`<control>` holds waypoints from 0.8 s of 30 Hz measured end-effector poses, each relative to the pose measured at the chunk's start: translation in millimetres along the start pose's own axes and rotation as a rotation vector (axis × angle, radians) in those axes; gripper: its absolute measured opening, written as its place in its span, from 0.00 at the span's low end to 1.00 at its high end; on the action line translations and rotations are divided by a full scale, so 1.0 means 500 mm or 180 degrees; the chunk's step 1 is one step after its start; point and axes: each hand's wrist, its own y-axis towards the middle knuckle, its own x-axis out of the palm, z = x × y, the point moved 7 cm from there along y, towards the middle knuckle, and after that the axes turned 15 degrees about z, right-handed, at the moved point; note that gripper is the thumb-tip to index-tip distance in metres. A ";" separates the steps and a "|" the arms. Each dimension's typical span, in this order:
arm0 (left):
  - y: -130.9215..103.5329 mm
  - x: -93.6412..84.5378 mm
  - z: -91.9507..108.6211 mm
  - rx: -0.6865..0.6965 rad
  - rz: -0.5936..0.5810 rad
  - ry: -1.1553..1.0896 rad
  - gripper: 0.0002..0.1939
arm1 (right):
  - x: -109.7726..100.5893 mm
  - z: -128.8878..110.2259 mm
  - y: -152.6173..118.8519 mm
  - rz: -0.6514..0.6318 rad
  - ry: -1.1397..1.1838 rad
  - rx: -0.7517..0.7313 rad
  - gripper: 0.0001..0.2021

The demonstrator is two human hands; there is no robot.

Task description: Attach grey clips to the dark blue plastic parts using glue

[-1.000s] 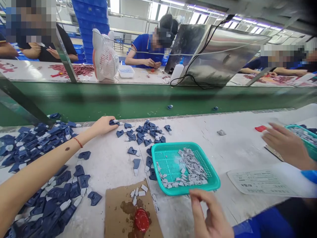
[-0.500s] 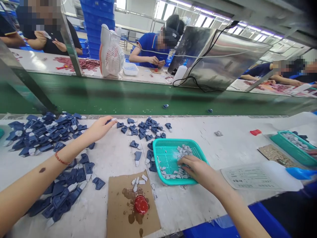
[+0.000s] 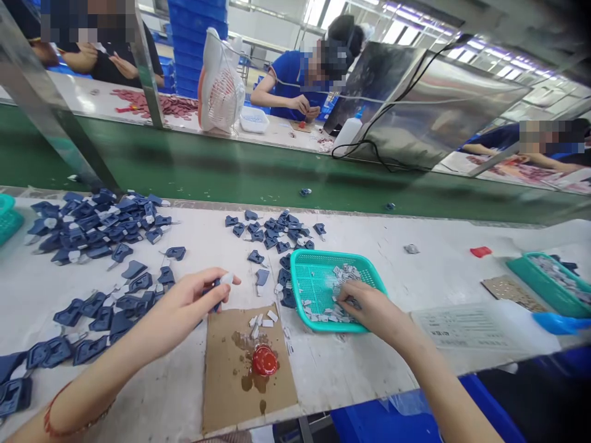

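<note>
Above the near left part of the table, my left hand [image 3: 196, 301] pinches a dark blue plastic part [image 3: 215, 296] with a pale tip, mostly covered by the fingers. My right hand [image 3: 367, 304] reaches into a green plastic basket [image 3: 300, 261], its fingertips closed among small grey-white pieces [image 3: 346, 275]; what they grip is hidden. Between the hands lies a brown cardboard sheet [image 3: 221, 381], wet with dark stains. On it are a red cap [image 3: 265, 360] and several small white pieces [image 3: 268, 321].
Heaps of dark blue parts [image 3: 96, 221] cover the table's left side, with a smaller cluster [image 3: 284, 227] behind the basket. A white bottle [image 3: 484, 326] with a blue cap lies at right. Beyond a green belt [image 3: 258, 184], co-workers sit at another table.
My left hand has come back toward me from the far parts, with a blue part in its fingers. My right hand stays in the basket; its fingers have drawn together. The view has shifted slightly.
</note>
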 end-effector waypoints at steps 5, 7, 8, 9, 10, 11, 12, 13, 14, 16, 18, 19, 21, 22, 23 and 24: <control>-0.046 0.033 -0.062 -0.0383 -0.0240 -0.0712 0.16 | -0.005 0.004 -0.003 -0.0074 0.0007 0.0057 0.06; -0.058 0.042 -0.087 -0.0586 -0.0209 -0.0957 0.17 | -0.004 0.003 -0.002 -0.0092 0.0006 0.0071 0.09; -0.063 0.045 -0.100 -0.0705 -0.0176 -0.1050 0.18 | -0.003 0.002 -0.001 -0.0105 0.0013 0.0065 0.09; -0.068 0.048 -0.113 -0.0827 -0.0137 -0.1115 0.19 | -0.002 0.000 -0.001 -0.0115 0.0024 0.0054 0.10; -0.073 0.051 -0.124 -0.0927 -0.0095 -0.1162 0.20 | -0.001 -0.002 0.001 -0.0117 0.0035 0.0044 0.10; -0.077 0.052 -0.134 -0.1003 -0.0055 -0.1204 0.20 | 0.000 -0.004 0.002 -0.0109 0.0047 0.0037 0.10; -0.081 0.054 -0.140 -0.1055 -0.0021 -0.1256 0.20 | 0.000 -0.005 0.003 -0.0091 0.0060 0.0035 0.10; -0.083 0.054 -0.145 -0.1079 0.0012 -0.1326 0.19 | -0.001 -0.006 0.005 -0.0058 0.0074 0.0037 0.10; -0.086 0.055 -0.147 -0.1085 0.0035 -0.1414 0.19 | -0.003 -0.008 0.007 -0.0013 0.0090 0.0042 0.09; -0.090 0.056 -0.148 -0.1081 0.0059 -0.1602 0.17 | -0.012 -0.012 0.009 0.0103 0.0138 0.0066 0.09; -0.094 0.057 -0.151 -0.1095 0.0077 -0.1734 0.17 | -0.026 -0.026 0.009 0.0236 0.0200 0.0107 0.10; -0.097 0.058 -0.154 -0.1099 0.0091 -0.1795 0.16 | -0.035 -0.039 0.007 0.0301 0.0226 0.0128 0.10; -0.102 0.059 -0.162 -0.1103 0.0139 -0.1935 0.16 | -0.052 -0.078 -0.002 0.0432 0.0345 0.0160 0.09; -0.104 0.060 -0.166 -0.1093 0.0174 -0.1993 0.15 | -0.058 -0.105 -0.007 0.0471 0.0444 0.0166 0.08; -0.107 0.061 -0.170 -0.1071 0.0211 -0.2025 0.14 | -0.062 -0.137 -0.014 0.0482 0.0612 0.0164 0.07; -0.109 0.062 -0.174 -0.1042 0.0252 -0.2040 0.12 | -0.061 -0.170 -0.021 0.0422 0.0791 0.0156 0.05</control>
